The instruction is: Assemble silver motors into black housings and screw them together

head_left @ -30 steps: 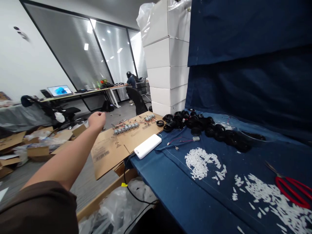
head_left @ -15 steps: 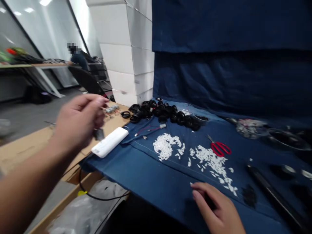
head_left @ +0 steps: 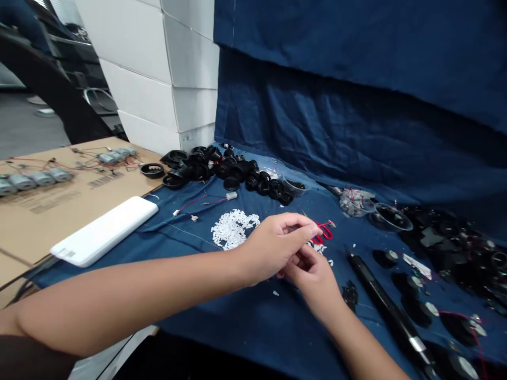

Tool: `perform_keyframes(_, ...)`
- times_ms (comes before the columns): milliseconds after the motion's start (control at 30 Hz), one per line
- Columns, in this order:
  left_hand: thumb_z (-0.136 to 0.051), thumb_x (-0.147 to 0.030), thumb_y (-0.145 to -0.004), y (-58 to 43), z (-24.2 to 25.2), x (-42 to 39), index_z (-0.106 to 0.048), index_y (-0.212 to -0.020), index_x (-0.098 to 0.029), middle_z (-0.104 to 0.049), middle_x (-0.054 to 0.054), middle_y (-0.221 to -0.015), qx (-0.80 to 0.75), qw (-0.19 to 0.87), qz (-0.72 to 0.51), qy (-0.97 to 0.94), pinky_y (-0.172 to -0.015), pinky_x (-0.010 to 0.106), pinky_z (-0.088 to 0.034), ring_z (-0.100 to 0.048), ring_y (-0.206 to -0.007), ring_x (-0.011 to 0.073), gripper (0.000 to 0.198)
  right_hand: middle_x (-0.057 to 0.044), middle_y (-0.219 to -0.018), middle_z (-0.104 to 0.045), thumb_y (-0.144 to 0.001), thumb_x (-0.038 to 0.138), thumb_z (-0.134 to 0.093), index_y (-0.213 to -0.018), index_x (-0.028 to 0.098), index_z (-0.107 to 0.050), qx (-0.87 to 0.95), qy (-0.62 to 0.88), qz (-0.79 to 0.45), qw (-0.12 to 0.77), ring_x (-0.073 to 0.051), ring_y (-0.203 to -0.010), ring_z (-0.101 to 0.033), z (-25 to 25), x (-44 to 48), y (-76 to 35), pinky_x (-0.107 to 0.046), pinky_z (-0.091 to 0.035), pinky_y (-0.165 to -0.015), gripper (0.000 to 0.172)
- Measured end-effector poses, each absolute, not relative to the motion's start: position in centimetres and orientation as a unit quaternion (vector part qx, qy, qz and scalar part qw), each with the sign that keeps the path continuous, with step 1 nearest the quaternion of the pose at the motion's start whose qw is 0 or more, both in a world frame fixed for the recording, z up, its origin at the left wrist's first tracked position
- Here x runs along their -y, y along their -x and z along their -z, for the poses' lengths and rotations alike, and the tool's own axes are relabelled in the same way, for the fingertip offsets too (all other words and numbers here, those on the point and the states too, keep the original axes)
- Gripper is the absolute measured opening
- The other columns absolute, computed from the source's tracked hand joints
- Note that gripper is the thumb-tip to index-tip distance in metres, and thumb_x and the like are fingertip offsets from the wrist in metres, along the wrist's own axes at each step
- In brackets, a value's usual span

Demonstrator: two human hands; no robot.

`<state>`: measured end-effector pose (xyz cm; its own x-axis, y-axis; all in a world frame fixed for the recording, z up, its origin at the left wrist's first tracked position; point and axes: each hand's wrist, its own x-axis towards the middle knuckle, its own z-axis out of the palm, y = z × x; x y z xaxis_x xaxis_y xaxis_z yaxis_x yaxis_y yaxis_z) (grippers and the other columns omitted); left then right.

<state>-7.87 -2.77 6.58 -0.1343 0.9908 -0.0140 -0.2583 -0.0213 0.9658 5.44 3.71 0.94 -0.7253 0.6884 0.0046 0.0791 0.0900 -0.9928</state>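
My left hand (head_left: 273, 248) and my right hand (head_left: 312, 277) are close together above the blue cloth (head_left: 253, 327), their fingers curled and nearly touching. Red-handled scissors (head_left: 322, 233) lie just beyond my left fingertips, mostly hidden by my hands, and I cannot tell whether either hand holds them. A pile of small white plastic pieces (head_left: 233, 229) lies left of my left wrist. A few more white pieces (head_left: 320, 249) show beyond my right hand. A black rod with a metal band (head_left: 390, 301) lies to the right of my right hand.
Several black rubber rings (head_left: 225, 169) are heaped at the back. A white power bank (head_left: 103, 231) and wired small motors (head_left: 35, 182) on cardboard (head_left: 79, 211) lie to the left. A clear plastic bowl (head_left: 390, 217) and black round parts (head_left: 415, 311) are at right. White boxes (head_left: 158, 79) stand behind.
The view has swung right and down. My left arm has come down over the cloth, my right hand has moved up to meet it, and the scissors now lie by my hands.
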Motion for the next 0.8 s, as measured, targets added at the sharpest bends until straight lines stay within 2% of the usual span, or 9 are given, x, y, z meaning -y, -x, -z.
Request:
perform_keyframes(200, -0.07, -0.048, -0.094, 8.6, -4.9, 2.1, -0.069, -0.099, -0.02, -0.053, -0.004, -0.068, -0.483, 0.524, -0.576, -0.401, -0.052, 0.019, -0.038, -0.048, -0.059, 0.01, 0.028, -0.002, -0.075, -0.068, -0.081, 0.035, -0.083, -0.084, 0.017, -0.07, 0.692, 0.284, -0.628, 0.213, -0.015, -0.069, -0.064, 1.1, -3.6, -5.7, -0.027, -0.057, -0.069, 0.022)
perform_keyframes(300, -0.066, -0.048, -0.098, 10.7, -5.5, 2.2, -0.071, -0.12, -0.022, -0.066, 0.001, -0.093, -0.527, 0.452, -0.542, -0.474, -0.066, 0.024, -0.048, -0.06, -0.077, 0.0133, 0.034, -0.005, -0.092, -0.07, -0.08, 0.036, -0.086, -0.096, 0.018, -0.075, 0.693, 0.276, -0.629, 0.219, -0.015, -0.077, -0.067, 1.1, -3.4, -6.7, -0.027, -0.059, -0.071, 0.026)
perform_keyframes(367, -0.064, -0.048, -0.099, 13.1, -6.0, 3.0, -0.067, -0.129, -0.025, -0.068, 0.002, -0.106, -0.592, 0.369, -0.497, -0.516, -0.074, 0.026, -0.05, -0.063, -0.088, 0.016, 0.038, -0.006, -0.105, -0.071, -0.082, 0.036, -0.086, -0.107, 0.021, -0.075, 0.677, 0.263, -0.648, 0.23, -0.017, -0.084, -0.071, 0.9, -3.5, -7.4, -0.03, -0.063, -0.076, 0.031)
perform_keyframes(400, -0.064, -0.048, -0.099, 14.3, -6.2, 3.8, -0.067, -0.127, -0.025, -0.069, 0.002, -0.103, -0.63, 0.322, -0.455, -0.541, -0.074, 0.027, -0.049, -0.064, -0.088, 0.0168, 0.036, -0.006, -0.107, -0.072, -0.085, 0.035, -0.085, -0.11, 0.023, -0.075, 0.661, 0.253, -0.665, 0.238, -0.017, -0.086, -0.073, 0.8, -3.6, -7.7, -0.031, -0.064, -0.078, 0.03)
perform_keyframes(467, -0.062, -0.046, -0.101, 16.9, -6.3, 5.8, -0.071, -0.11, -0.025, -0.069, 0.0, -0.096, -0.677, 0.236, -0.33, -0.614, -0.075, 0.029, -0.047, -0.064, -0.085, 0.0173, 0.024, -0.005, -0.102, -0.075, -0.09, 0.032, -0.081, -0.114, 0.025, -0.075, 0.624, 0.23, -0.701, 0.258, -0.017, -0.084, -0.075, 0.3, -3.8, -8.3, -0.031, -0.066, -0.079, 0.025)
perform_keyframes(567, -0.061, -0.043, -0.102, 19.5, -5.1, 9.2, -0.072, -0.1, -0.027, -0.071, -0.001, -0.1, -0.698, 0.192, -0.183, -0.665, -0.078, 0.03, -0.046, -0.065, -0.088, 0.0179, 0.019, -0.006, -0.098, -0.078, -0.092, 0.032, -0.08, -0.111, 0.025, -0.077, 0.581, 0.206, -0.727, 0.304, -0.015, -0.075, -0.075, -0.6, -4.2, -8.8, -0.028, -0.067, -0.072, 0.021)
perform_keyframes(700, -0.061, -0.04, -0.102, 20.3, -2.3, 11.9, -0.072, -0.107, -0.029, -0.071, 0.0, -0.106, -0.712, 0.221, -0.122, -0.656, -0.078, 0.03, -0.047, -0.067, -0.091, 0.0187, 0.016, -0.005, -0.1, -0.079, -0.089, 0.036, -0.083, -0.105, 0.025, -0.078, 0.539, 0.2, -0.736, 0.359, -0.013, -0.066, -0.072, -1.6, -4.1, -8.9, -0.027, -0.066, -0.064, 0.02)
perform_keyframes(800, -0.061, -0.037, -0.103, 20.0, -1.3, 12.1, -0.072, -0.108, -0.028, -0.071, 0.001, -0.108, -0.705, 0.217, -0.122, -0.664, -0.081, 0.031, -0.048, -0.068, -0.094, 0.0194, 0.015, -0.005, -0.096, -0.078, -0.09, 0.034, -0.082, -0.104, 0.025, -0.077, 0.533, 0.217, -0.73, 0.369, -0.012, -0.063, -0.068, -1.5, -3.9, -8.8, -0.03, -0.067, -0.064, 0.018)
